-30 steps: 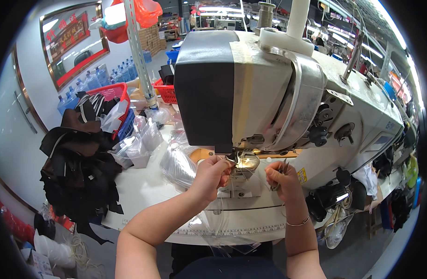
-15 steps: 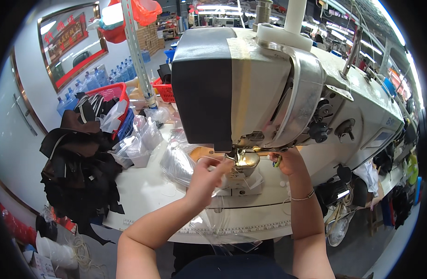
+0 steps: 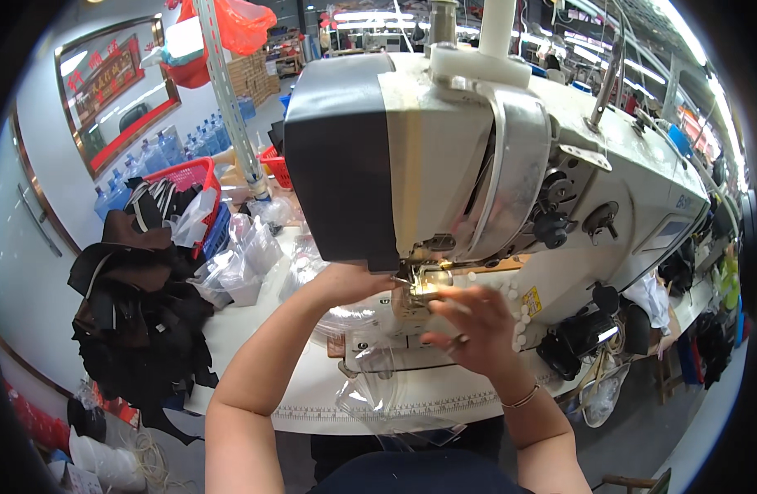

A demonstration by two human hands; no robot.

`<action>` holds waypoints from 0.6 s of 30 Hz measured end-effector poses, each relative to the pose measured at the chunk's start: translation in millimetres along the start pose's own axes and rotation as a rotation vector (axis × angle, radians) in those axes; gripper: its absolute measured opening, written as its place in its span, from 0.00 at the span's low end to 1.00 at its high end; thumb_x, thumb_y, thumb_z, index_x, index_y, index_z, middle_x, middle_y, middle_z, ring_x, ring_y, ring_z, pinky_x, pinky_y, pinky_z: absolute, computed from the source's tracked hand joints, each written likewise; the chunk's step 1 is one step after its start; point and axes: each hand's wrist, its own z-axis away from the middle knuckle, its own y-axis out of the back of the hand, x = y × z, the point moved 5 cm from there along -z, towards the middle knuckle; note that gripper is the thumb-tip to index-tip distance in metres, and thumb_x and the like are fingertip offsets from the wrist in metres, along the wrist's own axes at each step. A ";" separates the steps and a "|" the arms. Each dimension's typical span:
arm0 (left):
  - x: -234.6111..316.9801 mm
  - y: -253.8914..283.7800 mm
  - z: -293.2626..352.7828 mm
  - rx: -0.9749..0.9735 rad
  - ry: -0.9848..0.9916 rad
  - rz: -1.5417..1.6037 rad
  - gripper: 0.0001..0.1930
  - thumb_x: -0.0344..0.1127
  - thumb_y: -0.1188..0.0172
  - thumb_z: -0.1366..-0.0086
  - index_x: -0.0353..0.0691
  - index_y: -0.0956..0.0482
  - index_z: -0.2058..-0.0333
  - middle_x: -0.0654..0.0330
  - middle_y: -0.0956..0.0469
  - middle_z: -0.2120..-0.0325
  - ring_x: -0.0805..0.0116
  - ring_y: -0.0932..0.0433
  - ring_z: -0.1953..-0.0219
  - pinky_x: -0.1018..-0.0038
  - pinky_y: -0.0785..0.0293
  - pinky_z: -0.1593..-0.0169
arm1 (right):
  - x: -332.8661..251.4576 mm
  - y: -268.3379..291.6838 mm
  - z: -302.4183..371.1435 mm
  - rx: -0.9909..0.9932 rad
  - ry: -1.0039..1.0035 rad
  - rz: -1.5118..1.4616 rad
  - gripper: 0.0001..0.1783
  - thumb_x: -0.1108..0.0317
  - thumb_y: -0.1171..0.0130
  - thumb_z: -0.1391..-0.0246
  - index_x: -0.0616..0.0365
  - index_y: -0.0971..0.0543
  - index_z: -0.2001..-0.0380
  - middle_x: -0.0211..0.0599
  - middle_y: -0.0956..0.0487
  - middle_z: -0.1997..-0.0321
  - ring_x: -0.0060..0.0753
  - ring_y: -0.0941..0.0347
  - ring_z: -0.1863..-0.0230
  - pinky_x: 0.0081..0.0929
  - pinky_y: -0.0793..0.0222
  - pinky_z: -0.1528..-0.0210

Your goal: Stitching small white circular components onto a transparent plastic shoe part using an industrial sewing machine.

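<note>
A large sewing machine (image 3: 453,156) with a dark grey end cover fills the middle. My left hand (image 3: 350,284) reaches in beneath its head from the left. Its fingertips are at the lit needle area (image 3: 424,284), mostly hidden, so whether they grip anything cannot be made out. Just to the right, my right hand (image 3: 477,325) hovers in front of the needle area, blurred by motion, fingers apart and nothing visible in them. Below the hands, clear plastic sheeting (image 3: 370,379) hangs over the table's front edge.
Black and brown fabric pieces (image 3: 135,305) are heaped at the left. Plastic bags (image 3: 242,255) and a red basket (image 3: 205,177) stand behind them. Small white discs (image 3: 523,325) lie right of the needle. A black motor-like unit (image 3: 572,346) sits at the table's right edge.
My left hand has moved in under the machine head. My right hand has come left and nearer from behind the needle area; the yellow-green item at its fingers no longer shows.
</note>
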 end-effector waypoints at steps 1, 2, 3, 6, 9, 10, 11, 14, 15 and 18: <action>4.5 0.9 0.2 -0.027 0.040 0.058 0.20 0.34 0.39 0.48 0.41 0.27 0.55 0.56 0.26 0.57 0.65 0.29 0.55 0.72 0.35 0.50 | -2.6 -9.9 3.2 -0.012 0.065 0.013 0.16 0.65 0.37 0.64 0.50 0.22 0.66 0.24 0.25 0.60 0.26 0.31 0.65 0.17 0.35 0.70; 8.3 0.7 2.0 -0.029 0.043 0.063 0.20 0.34 0.39 0.48 0.41 0.27 0.55 0.56 0.26 0.57 0.65 0.29 0.55 0.72 0.35 0.50 | -3.6 -8.5 5.5 -0.017 0.063 0.011 0.16 0.65 0.37 0.64 0.50 0.22 0.66 0.24 0.25 0.60 0.26 0.31 0.65 0.17 0.35 0.70; 11.9 2.6 3.4 -0.041 0.017 -0.016 0.17 0.35 0.42 0.45 0.40 0.26 0.56 0.58 0.26 0.59 0.69 0.28 0.57 0.74 0.33 0.53 | -5.8 -10.1 5.4 -0.037 0.106 0.095 0.15 0.67 0.39 0.63 0.50 0.22 0.66 0.24 0.25 0.61 0.24 0.31 0.65 0.17 0.37 0.72; 12.2 4.7 0.7 -0.054 -0.052 0.007 0.14 0.35 0.46 0.41 0.38 0.26 0.56 0.58 0.25 0.59 0.72 0.27 0.58 0.75 0.30 0.55 | -13.0 -12.7 1.2 -0.047 0.163 0.206 0.15 0.70 0.42 0.63 0.51 0.23 0.66 0.23 0.25 0.62 0.22 0.31 0.65 0.16 0.40 0.74; 14.9 3.7 3.9 -0.078 -0.011 0.127 0.15 0.31 0.50 0.40 0.36 0.29 0.54 0.56 0.26 0.59 0.69 0.28 0.55 0.74 0.31 0.50 | -17.3 -11.3 -2.1 -0.054 0.182 0.249 0.16 0.71 0.43 0.64 0.51 0.23 0.65 0.24 0.26 0.63 0.21 0.31 0.65 0.16 0.41 0.74; 8.2 2.9 4.0 -0.043 0.004 0.176 0.15 0.32 0.48 0.41 0.37 0.28 0.55 0.57 0.25 0.59 0.70 0.27 0.56 0.74 0.30 0.52 | -18.0 -11.3 -3.0 -0.068 0.186 0.267 0.16 0.71 0.43 0.65 0.52 0.23 0.65 0.24 0.26 0.63 0.21 0.31 0.66 0.17 0.41 0.74; 4.1 2.3 5.3 -0.009 0.019 0.224 0.15 0.34 0.46 0.42 0.37 0.27 0.56 0.57 0.25 0.60 0.70 0.27 0.56 0.74 0.30 0.53 | -17.5 -10.8 -4.6 -0.069 0.189 0.263 0.16 0.71 0.43 0.65 0.52 0.23 0.65 0.24 0.26 0.63 0.21 0.31 0.66 0.17 0.41 0.74; 0.7 -2.2 10.0 0.054 0.187 0.377 0.13 0.31 0.40 0.48 0.36 0.24 0.61 0.61 0.24 0.70 0.73 0.28 0.67 0.77 0.31 0.62 | -11.4 -10.3 -10.6 -0.099 0.165 0.225 0.16 0.70 0.44 0.65 0.51 0.24 0.66 0.23 0.26 0.64 0.23 0.32 0.65 0.19 0.39 0.73; -2.4 -4.5 10.8 0.052 0.188 0.377 0.13 0.31 0.40 0.48 0.36 0.24 0.61 0.61 0.24 0.70 0.73 0.28 0.67 0.77 0.31 0.62 | -9.4 -10.7 -11.5 -0.100 0.163 0.224 0.16 0.70 0.44 0.65 0.51 0.24 0.66 0.23 0.26 0.64 0.23 0.32 0.65 0.19 0.39 0.73; -8.3 -8.5 14.6 0.090 0.255 0.432 0.09 0.31 0.42 0.47 0.37 0.22 0.66 0.64 0.24 0.74 0.77 0.29 0.72 0.79 0.32 0.68 | -1.1 -10.5 -19.2 -0.081 0.103 0.146 0.13 0.74 0.42 0.68 0.51 0.23 0.71 0.22 0.24 0.68 0.24 0.29 0.67 0.22 0.36 0.71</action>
